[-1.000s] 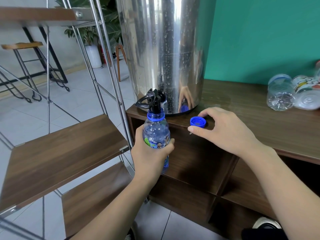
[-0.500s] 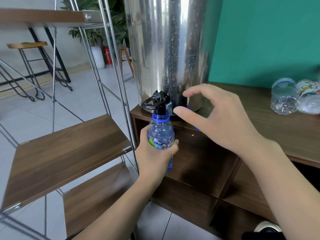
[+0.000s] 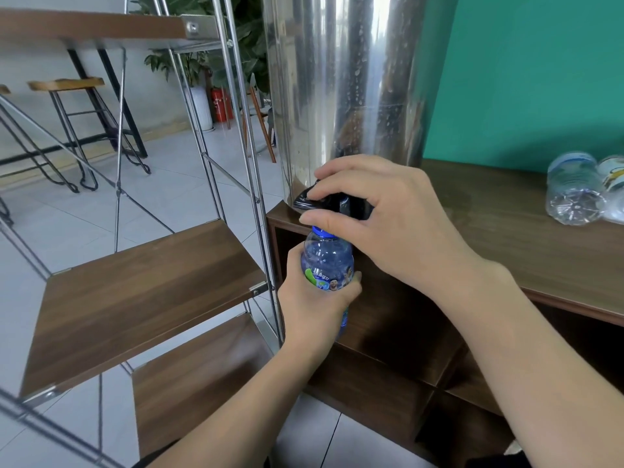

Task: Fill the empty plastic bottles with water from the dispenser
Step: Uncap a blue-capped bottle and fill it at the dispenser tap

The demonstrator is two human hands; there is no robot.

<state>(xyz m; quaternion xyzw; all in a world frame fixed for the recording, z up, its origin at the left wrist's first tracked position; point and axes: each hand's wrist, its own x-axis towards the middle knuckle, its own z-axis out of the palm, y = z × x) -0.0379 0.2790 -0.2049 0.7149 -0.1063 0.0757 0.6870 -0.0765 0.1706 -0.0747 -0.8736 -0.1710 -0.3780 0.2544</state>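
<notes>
Filling step: bottle positioned under tap, tap lever gripped

The blue-tinted plastic bottle (image 3: 327,265) is held upright in the left hand (image 3: 312,310), whose fingers are wrapped round its labelled body; its open neck is placed directly below the black tap (image 3: 309,201) at the near base of the steel dispenser (image 3: 341,89). The tap lever is pinched between thumb and curled fingers of the right hand (image 3: 378,224), just above the bottle. No water flow can be made out. Next, the lever is judged to need actuating while the neck is kept aligned. Two clear bottles (image 3: 574,194) lie on their sides, far right on the wooden cabinet (image 3: 506,231), well apart from both hands
</notes>
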